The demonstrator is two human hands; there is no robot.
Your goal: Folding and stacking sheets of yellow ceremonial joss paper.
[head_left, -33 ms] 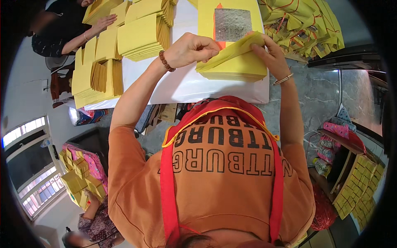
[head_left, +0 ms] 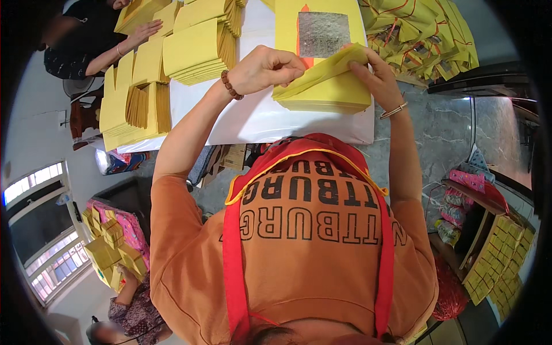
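L hand (head_left: 261, 72): fingers curled, thumb to index, tips at L edge of yellow sheet (head_left: 330, 69); can't tell from this angle if paper is caught betw. them.
R hand (head_left: 376, 77): pinching R end of same sheet, thumb on near side, fingers behind.
Sheet position: folded over, R end raised, directly above yellow stack (head_left: 328, 104), nr front edge of tbl.
Surface markings: silver square (head_left: 324, 34) on yellow paper just beyond fold; orange strip (head_left: 307, 61) shows at its L side.
Tbl: white covering (head_left: 241, 123), visible L of stack.
Tbl, L side: folded yellow bundles (head_left: 192, 49) in rows, well apart from stack.
Co-worker: one hand (head_left: 146, 31) resting on bundles, upper L.
Beyond tbl, R: heap of yellow packets (head_left: 414, 37) w/ red ties.
Wrists: beaded bracelet (head_left: 232, 86) on L, bangle (head_left: 394, 111) on R.
Clothing: orange top (head_left: 322, 270), red apron (head_left: 322, 150) w/ yellow trim.
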